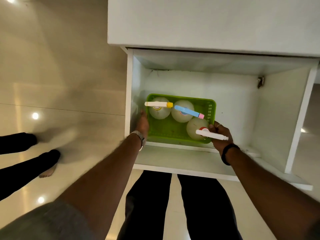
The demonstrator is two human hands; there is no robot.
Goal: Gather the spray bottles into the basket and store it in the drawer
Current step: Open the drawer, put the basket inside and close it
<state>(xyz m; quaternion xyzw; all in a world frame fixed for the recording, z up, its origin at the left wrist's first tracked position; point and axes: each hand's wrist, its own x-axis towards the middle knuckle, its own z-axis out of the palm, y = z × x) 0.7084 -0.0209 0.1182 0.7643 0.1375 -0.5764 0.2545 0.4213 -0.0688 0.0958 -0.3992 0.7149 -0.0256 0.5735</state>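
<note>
So you've got the green basket sitting down inside the open white drawer, toward its left wall, and both your hands are on it. Your left hand is wrapped flat along the basket's left side, squeezed in between the basket and the drawer wall, fingers closed onto the rim; there's a metal watch on that wrist. Your right hand is gripping the near right corner of the basket, thumb up over the rim, with a ring on one finger and a black band around the wrist. All three spray bottles are standing in the basket. The one with the white head and yellow nozzle is just beyond your left hand, in the far left corner. The blue one with the pink nozzle is right beside it, in the middle, nozzle pointing toward your right hand. The third, white head with a red collar, is right up against your right hand, and its trigger head sticks out over your fingers. Off past your left arm on the shiny tile floor, someone else's dark trouser legs and a bare foot are showing.
</note>
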